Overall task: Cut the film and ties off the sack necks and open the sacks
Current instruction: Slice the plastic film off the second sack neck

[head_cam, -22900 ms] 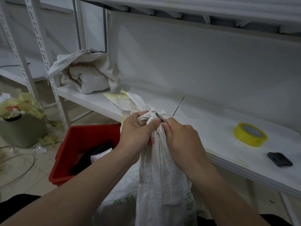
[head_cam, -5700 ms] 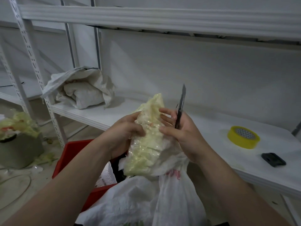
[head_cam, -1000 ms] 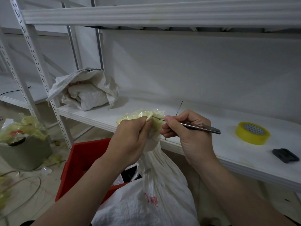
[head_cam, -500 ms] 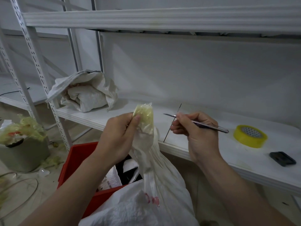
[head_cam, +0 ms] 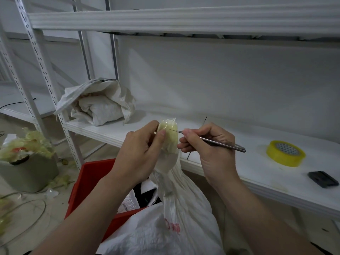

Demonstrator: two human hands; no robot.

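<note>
A white woven sack (head_cam: 171, 225) stands in front of me, its neck pulled up and wrapped in yellowish film (head_cam: 170, 138). My left hand (head_cam: 141, 153) grips that wrapped neck, thumb pressed against the film. My right hand (head_cam: 209, 146) pinches a thin metal blade tool (head_cam: 217, 143), held nearly level, its fine tip touching the film near the top of the neck. The tie under the film is hidden.
The white shelf (head_cam: 239, 162) behind the sack carries an opened sack (head_cam: 97, 105) at the left, a yellow tape roll (head_cam: 286, 153) and a small black object (head_cam: 322, 179) at the right. A red crate (head_cam: 92, 183) sits below. A grey bin (head_cam: 27, 172) full of film scraps stands far left.
My right hand has brought the blade tip back to the film on the neck after it was drawn away to the right. My left hand keeps hold of the neck.
</note>
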